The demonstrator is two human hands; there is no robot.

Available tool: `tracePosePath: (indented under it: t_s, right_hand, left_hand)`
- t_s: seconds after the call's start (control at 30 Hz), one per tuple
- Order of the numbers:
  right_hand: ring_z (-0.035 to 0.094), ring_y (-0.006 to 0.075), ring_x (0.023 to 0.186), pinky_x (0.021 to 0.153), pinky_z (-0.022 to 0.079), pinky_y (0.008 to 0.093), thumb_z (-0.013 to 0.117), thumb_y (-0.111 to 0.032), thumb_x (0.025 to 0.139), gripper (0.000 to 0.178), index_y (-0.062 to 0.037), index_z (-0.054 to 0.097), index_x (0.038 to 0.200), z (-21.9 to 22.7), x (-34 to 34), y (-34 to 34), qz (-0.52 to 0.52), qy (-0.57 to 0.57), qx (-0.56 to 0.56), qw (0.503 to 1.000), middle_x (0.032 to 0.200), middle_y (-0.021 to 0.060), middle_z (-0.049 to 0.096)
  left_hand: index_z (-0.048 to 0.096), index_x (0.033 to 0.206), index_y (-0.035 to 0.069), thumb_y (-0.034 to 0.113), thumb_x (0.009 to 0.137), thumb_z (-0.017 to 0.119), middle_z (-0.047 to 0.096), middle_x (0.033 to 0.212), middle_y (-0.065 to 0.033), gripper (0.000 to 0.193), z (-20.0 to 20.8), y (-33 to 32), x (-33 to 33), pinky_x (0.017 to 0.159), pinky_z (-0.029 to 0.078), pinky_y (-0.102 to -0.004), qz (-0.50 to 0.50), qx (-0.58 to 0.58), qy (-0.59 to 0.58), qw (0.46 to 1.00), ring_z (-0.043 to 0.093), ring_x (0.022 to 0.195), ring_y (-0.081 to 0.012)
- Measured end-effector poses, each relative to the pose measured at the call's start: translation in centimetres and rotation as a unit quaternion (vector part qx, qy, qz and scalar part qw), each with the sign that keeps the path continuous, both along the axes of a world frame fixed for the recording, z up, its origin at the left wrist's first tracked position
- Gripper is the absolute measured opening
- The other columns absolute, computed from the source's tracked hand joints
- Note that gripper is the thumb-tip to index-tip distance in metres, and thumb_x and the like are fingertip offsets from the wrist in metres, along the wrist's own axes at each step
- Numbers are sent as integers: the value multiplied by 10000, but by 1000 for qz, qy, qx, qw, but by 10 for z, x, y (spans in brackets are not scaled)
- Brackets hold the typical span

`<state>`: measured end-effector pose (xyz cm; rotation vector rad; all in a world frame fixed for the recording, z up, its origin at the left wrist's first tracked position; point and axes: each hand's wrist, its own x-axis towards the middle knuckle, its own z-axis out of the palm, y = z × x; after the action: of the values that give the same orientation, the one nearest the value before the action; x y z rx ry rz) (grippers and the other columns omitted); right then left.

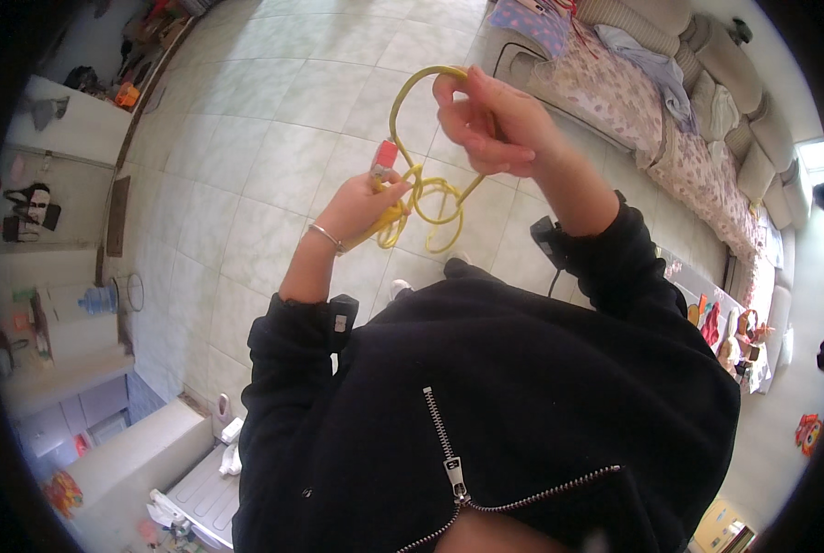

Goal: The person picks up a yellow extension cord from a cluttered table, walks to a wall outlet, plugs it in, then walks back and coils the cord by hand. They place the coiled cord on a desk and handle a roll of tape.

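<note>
A thin yellow cable (pixel 444 217), looped and partly tangled, hangs between my hands above the tiled floor. My left hand (pixel 361 210) is closed around a gathered bundle of it, and a red end piece (pixel 387 154), plug-like in shape, sticks up beyond the fingers. Higher and to the right, my right hand (pixel 499 124) pinches the cable near thumb and index finger, while its other fingers curl loosely. A wide arc of cable runs from the right fingertips over to the left hand. Some loops dangle below and between the hands. What lies inside the left palm is hidden.
Pale floor tiles (pixel 278 147) spread below and ahead. A sofa (pixel 605 88) with a floral cover and clothes stands at the right. To the left are a counter (pixel 80 364) with a blue water jug (pixel 98 300). A white ridged surface (pixel 200 488) lies lower left.
</note>
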<state>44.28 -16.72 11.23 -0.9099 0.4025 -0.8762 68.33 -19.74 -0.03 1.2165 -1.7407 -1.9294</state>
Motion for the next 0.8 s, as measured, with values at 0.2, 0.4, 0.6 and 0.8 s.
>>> tracePosePath:
  t_s: [0.2, 0.4, 0.6, 0.8]
  right_hand:
    - [319, 1, 396, 387, 257, 168, 451, -312, 988, 305, -34, 574, 1013, 13, -48, 4, -46, 386, -142, 910, 678, -7, 516]
    - [577, 169, 710, 625, 434, 294, 638, -274, 871, 287, -76, 598, 1074, -9, -79, 6, -94, 678, -243, 687, 747, 73, 610]
    - [619, 312, 770, 680, 475, 390, 705, -421, 763, 508, -125, 618, 1167, -27, -94, 29, -3, 794, -255, 552, 818, 138, 656]
    - [617, 291, 828, 699, 476, 403, 651, -396, 783, 309, -126, 694, 928, -36, -119, 21, 16, 867, -220, 446, 802, 78, 652]
  left_hand:
    - [537, 992, 15, 197, 935, 574, 616, 840, -73, 194, 4, 3, 34, 604, 502, -247, 92, -14, -29, 995, 664, 767, -157]
    - [583, 954, -14, 238, 913, 584, 664, 818, -117, 256, 12, 11, 67, 640, 488, -250, 133, -70, -68, 986, 671, 767, -162]
    - [596, 1000, -10, 312, 915, 581, 698, 750, -88, 334, 22, 15, 86, 625, 490, -261, 173, -194, -153, 953, 659, 686, -142]
    - [577, 1051, 6, 314, 927, 570, 694, 771, -84, 332, 29, 22, 105, 635, 490, -270, 200, -225, -172, 938, 657, 683, -158]
